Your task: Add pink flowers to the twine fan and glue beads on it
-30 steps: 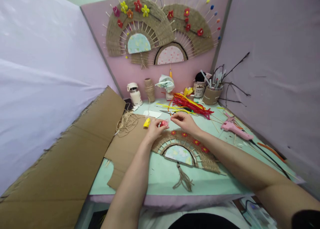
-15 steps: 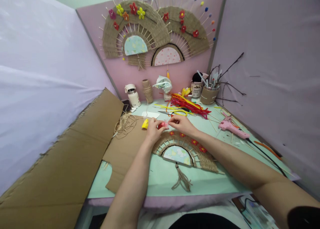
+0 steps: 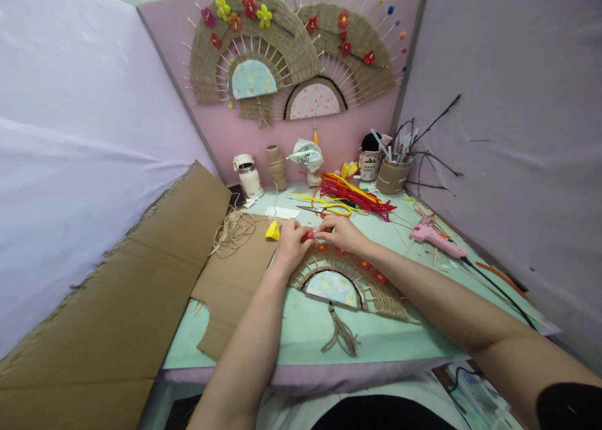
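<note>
Worktop (image 3: 305, 345): pale green, spread beneath both forearms.
Flat cardboard (image 3: 235, 286): lying left of the woven fan, partly under the left forearm.
Woven fan (image 3: 333, 287): laid flat just near of both hands, curved edge to the far side, tassel to the near side.
Bundle of fuzzy sticks (image 3: 357, 198): red and yellow, far of the right hand.
Glue gun (image 3: 439, 239): pink, well right of the right hand, untouched.
Left hand (image 3: 291, 245): grasping the red piece, thumb and fingers closed round its left part.
Right hand (image 3: 342, 234): thumb and finger pinched together, seemingly on clear film at the red piece's right end.
Scissors (image 3: 342, 210): just far of the right hand, blades to the left.
Yellow piece (image 3: 272, 230): just left of the left hand.
Red piece (image 3: 308, 234): between the hands, right of the left fingers and left of the right; nearer the left, mostly covered by it. Showing roughly left to right; too hidden to tell the full long axis.
Clear film (image 3: 316, 231): at the red piece's right end, by the right fingertips.
</note>
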The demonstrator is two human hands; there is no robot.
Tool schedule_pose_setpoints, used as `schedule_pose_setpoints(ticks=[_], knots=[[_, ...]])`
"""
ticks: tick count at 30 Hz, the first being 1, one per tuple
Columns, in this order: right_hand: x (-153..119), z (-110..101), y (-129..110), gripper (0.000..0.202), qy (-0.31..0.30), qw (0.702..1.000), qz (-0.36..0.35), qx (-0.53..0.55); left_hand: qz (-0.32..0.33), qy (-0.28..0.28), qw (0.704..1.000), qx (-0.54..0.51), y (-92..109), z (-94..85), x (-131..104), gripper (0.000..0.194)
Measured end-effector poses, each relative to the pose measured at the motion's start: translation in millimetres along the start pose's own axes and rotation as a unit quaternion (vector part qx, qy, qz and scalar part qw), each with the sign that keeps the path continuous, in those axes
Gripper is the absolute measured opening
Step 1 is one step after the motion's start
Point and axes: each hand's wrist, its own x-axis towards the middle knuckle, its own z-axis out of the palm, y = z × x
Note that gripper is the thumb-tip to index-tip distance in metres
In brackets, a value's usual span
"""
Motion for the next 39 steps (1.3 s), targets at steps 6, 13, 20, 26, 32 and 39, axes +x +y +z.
schedule_pose_setpoints(ticks=[6, 13, 20, 26, 32, 39], knots=[[-2, 4, 1, 0.017, 0.049, 0.997, 0.05, -0.043, 0.038, -0.001, 0.999, 0.032, 7, 2.9, -2, 0.014], [2, 5, 4, 0.013, 0.008, 0.994, 0.073, 0.08, 0.005, 0.018, 1.0, 0.013, -2, 5.6, 1, 0.018], [4, 0, 5, 0.019, 0.053, 0.991, 0.088, 0.087, -0.122, 0.043, 0.99, -0.048, -16, 5.9, 5, 0.059], [5, -10, -8, 0.02, 0.074, 0.99, 0.074, 0.089, -0.314, 0.197, 0.791, -0.487, -10, -23.6, 14, 0.027], [14, -36, -50, 0.021, -0.027, 0.998, -0.014, 0.056, -0.376, 0.158, 0.45, -0.794, 17, -42.4, 8, 0.035], [11, -31, -85, 0.019, -0.044, 0.985, -0.165, 0.002, -0.324, 0.166, 0.331, -0.871, 53, -22.4, -12, 0.023]])
